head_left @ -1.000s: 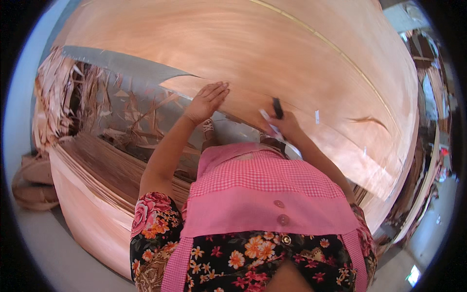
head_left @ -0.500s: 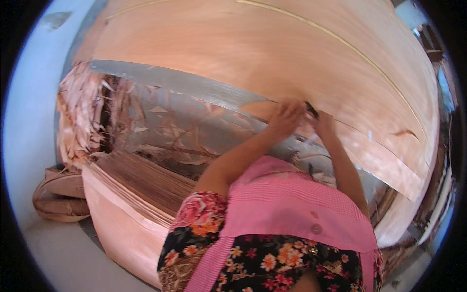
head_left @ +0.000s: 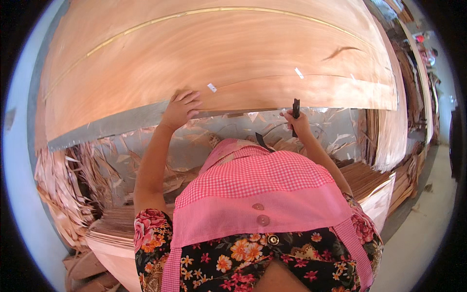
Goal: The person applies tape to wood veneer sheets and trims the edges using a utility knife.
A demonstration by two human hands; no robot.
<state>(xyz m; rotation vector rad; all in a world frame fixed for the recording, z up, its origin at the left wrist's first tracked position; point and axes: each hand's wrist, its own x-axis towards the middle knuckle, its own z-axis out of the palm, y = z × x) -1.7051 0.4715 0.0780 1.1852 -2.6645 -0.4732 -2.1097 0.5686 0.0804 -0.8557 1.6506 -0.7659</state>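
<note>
A wide pale wood veneer sheet (head_left: 233, 48) has a yellow strip across it and, nearer me, a thin seam bridged by short white tabs (head_left: 211, 87). My left hand (head_left: 181, 109) lies with fingers spread on the sheet's near edge, beside a grey metal band (head_left: 82, 138). My right hand (head_left: 300, 124) grips an upright black tool (head_left: 296, 106), probably a cutter, just off the near edge. Below me are my pink checked apron and a dark strap-like piece (head_left: 261, 141).
Torn veneer scraps (head_left: 68, 190) hang at the left and litter the grey floor (head_left: 325, 127). Veneer stacks (head_left: 367, 180) stand at the lower left and right. A pale wall (head_left: 22, 146) is at the left. A small, indistinct person (head_left: 429, 57) is at the far right.
My hands, close together half a second ago, are now apart, the right one lowered off the sheet with the black tool. The view has turned, and a white tab shows near my left hand.
</note>
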